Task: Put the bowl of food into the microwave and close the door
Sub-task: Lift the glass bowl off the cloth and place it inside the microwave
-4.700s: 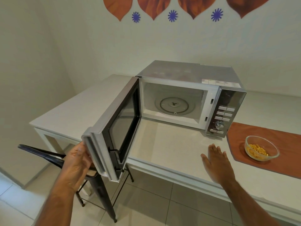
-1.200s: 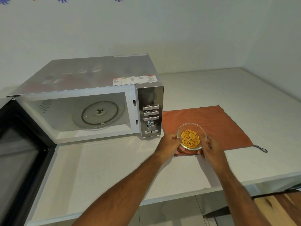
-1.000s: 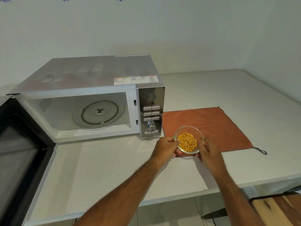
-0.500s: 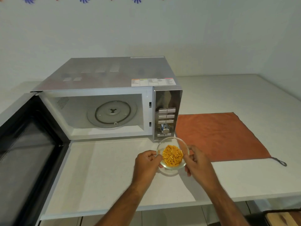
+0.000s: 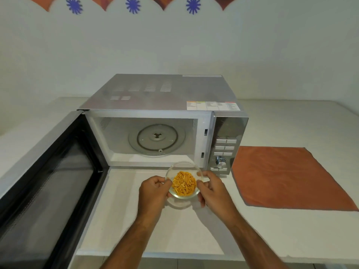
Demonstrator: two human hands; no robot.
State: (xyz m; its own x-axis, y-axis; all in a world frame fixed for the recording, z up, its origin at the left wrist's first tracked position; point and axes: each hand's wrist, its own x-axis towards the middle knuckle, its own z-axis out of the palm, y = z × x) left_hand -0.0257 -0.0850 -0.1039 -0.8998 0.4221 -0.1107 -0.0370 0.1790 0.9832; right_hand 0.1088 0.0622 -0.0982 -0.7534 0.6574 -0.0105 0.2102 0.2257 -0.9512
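A clear glass bowl point(image 5: 184, 183) of short orange food pieces hangs just above the white counter, right in front of the microwave's opening. My left hand point(image 5: 153, 193) grips its left rim and my right hand point(image 5: 214, 191) grips its right rim. The silver microwave point(image 5: 165, 94) stands at the back of the counter with its cavity bare, and a glass turntable point(image 5: 156, 139) lies inside. Its door point(image 5: 50, 183) is swung wide to the left, with the dark window facing me.
An orange cloth point(image 5: 287, 175) lies flat on the white counter point(image 5: 291, 230) to the right of the microwave. The control panel point(image 5: 225, 150) with buttons and a knob is just right of the cavity. The counter's front edge runs below my forearms.
Both hands lifted the bowl off the orange cloth and carried it left, to the front of the open cavity. Before that, my left hand left the door.
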